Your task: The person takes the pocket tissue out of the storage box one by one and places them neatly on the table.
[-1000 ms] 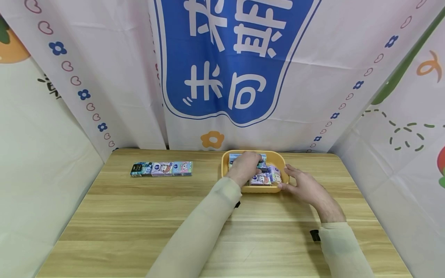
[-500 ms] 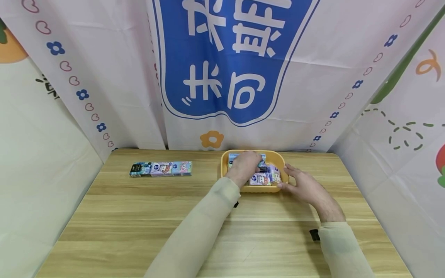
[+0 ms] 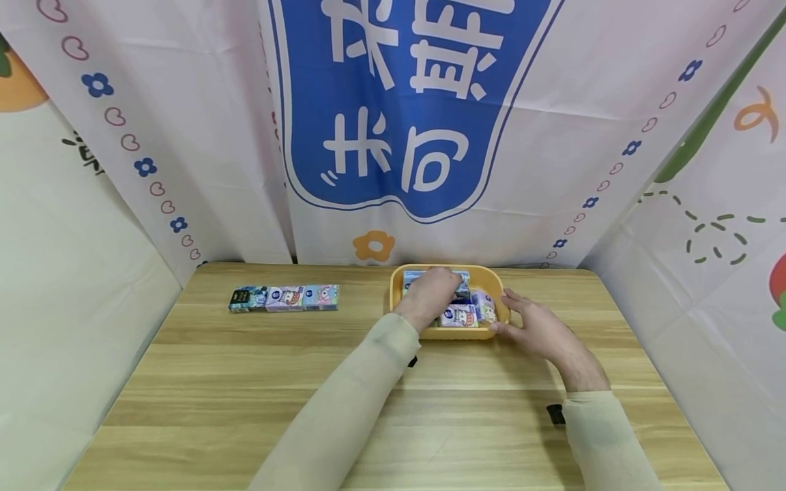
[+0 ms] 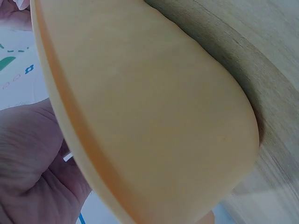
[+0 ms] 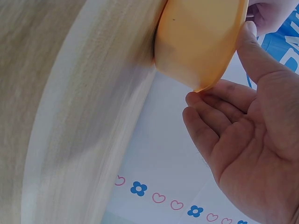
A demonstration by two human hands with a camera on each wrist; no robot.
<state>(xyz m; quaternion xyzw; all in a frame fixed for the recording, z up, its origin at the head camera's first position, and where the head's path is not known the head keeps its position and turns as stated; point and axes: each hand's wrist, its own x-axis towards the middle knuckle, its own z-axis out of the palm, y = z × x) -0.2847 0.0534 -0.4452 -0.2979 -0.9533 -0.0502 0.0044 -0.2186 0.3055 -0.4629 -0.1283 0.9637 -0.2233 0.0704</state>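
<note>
From my remote station I view a wood-grain table (image 3: pixel 430 423) with, at far left, three small printed packs in one row, end to end: a dark blue-and-black pack (image 3: pixel 248 299), a purple cartoon pack (image 3: pixel 285 298) and a light-blue cartoon pack (image 3: pixel 321 296). Right of centre, near the back edge, sits a yellow-orange plastic basket (image 3: pixel 457 334). The left hand (image 3: pixel 428 293) reaches into it over blue packs (image 3: pixel 413 275); I cannot tell whether its partly hidden fingers grip one. Beside it lie a purple-and-white pack (image 3: pixel 459 316) along the near wall and a lilac pack (image 3: pixel 485 307) toward the right end. The right hand (image 3: pixel 534 327) holds that end, thumb on the near rim, bent fingers against the outer wall.
</note>
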